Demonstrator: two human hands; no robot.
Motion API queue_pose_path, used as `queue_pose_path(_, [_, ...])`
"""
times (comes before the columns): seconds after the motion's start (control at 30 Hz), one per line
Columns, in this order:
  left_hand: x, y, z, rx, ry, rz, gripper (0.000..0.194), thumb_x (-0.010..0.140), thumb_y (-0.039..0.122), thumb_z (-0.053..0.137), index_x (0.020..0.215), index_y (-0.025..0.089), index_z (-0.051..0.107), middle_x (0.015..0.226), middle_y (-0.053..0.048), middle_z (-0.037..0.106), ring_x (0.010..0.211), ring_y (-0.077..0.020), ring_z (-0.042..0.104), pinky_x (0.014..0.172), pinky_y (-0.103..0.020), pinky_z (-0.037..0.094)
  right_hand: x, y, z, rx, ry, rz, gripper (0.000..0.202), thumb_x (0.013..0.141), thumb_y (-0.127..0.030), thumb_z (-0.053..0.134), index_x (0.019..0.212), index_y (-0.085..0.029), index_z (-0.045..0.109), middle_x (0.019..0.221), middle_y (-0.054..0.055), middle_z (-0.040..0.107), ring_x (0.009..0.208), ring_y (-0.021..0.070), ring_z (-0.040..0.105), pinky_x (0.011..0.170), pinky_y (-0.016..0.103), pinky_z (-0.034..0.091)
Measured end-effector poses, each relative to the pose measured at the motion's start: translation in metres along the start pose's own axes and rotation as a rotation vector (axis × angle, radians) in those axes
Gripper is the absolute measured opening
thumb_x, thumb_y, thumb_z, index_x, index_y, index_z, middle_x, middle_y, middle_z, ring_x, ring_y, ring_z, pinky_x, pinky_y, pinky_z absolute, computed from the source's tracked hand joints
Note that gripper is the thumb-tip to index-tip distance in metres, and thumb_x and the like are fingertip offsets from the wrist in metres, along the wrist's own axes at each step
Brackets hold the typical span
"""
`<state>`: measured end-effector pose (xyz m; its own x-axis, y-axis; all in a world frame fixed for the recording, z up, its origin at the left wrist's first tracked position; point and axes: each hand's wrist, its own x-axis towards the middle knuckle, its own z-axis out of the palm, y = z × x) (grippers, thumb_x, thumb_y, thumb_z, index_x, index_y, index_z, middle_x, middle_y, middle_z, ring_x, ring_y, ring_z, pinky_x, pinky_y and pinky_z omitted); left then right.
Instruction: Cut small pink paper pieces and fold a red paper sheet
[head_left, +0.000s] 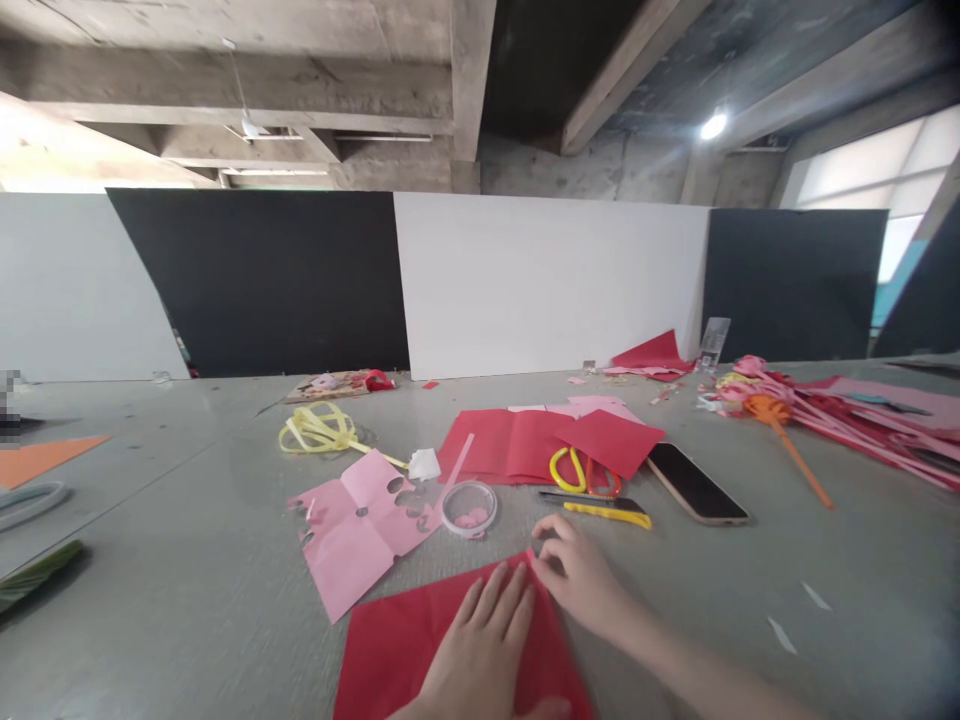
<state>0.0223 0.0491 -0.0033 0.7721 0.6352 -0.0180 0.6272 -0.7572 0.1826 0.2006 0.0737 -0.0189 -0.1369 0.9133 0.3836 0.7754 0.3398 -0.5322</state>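
Note:
A sheet of red paper lies on the grey table in front of me, its lower part cut off by the bottom of the view. My left hand rests flat on it, fingers stretched out and thumb apart. At the sheet's far right corner is my right hand, its fingers curled and pinched at the paper's edge. Just beyond it lie a yellow utility knife and scissors with yellow and orange handles. A roll of clear tape stands around small pink scraps.
Pink paper with cut-out holes lies left of the tape. Farther back are more red paper and yellow ribbon. A phone and an orange pipe-cleaner-like stem lie right. White and black panels line the back.

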Motion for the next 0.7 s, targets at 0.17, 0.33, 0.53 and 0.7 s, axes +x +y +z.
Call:
queue_pose_path(0.17, [0.002, -0.001, 0.002, 0.044, -0.015, 0.013, 0.078, 0.082, 0.065, 0.028, 0.137, 0.01, 0.024, 0.141, -0.011, 0.014, 0.129, -0.0313, 0.014, 0.103, -0.045, 0.02, 0.001, -0.001, -0.001, -0.006, -0.004, 0.003, 0.021, 0.074, -0.01, 0.046, 0.057, -0.018, 0.056, 0.096, 0.006, 0.057, 0.094, 0.0185, 0.053, 0.083, 0.032, 0.039])
queue_pose_path(0.33, [0.005, -0.007, 0.013, 0.045, 0.043, 0.018, 0.071, 0.084, 0.061, 0.031, 0.136, 0.012, 0.027, 0.14, -0.008, 0.018, 0.129, -0.0295, 0.017, 0.104, -0.042, 0.022, 0.0, -0.003, -0.002, -0.01, -0.016, 0.002, 0.023, 0.076, -0.011, 0.046, 0.055, -0.018, 0.055, 0.096, 0.007, 0.058, 0.092, 0.0187, 0.054, 0.082, 0.032, 0.04])
queue_pose_path(0.53, [0.004, -0.011, 0.02, 0.046, 0.075, 0.024, 0.067, 0.086, 0.055, 0.035, 0.137, 0.013, 0.025, 0.14, -0.008, 0.017, 0.129, -0.0291, 0.017, 0.104, -0.04, 0.022, -0.001, -0.004, -0.004, 0.017, -0.04, 0.008, 0.021, 0.074, -0.012, 0.047, 0.054, -0.018, 0.053, 0.099, 0.007, 0.057, 0.095, 0.0202, 0.053, 0.084, 0.034, 0.039])
queue_pose_path(0.7, [0.001, -0.012, 0.021, 0.062, 0.06, 0.014, 0.046, 0.094, 0.032, 0.03, 0.137, 0.02, 0.022, 0.14, -0.005, 0.021, 0.128, -0.0263, 0.021, 0.102, -0.04, 0.026, -0.003, -0.007, -0.006, 0.027, -0.071, 0.04, 0.019, 0.074, -0.014, 0.047, 0.057, -0.018, 0.054, 0.102, 0.007, 0.056, 0.097, 0.0207, 0.053, 0.085, 0.035, 0.039])
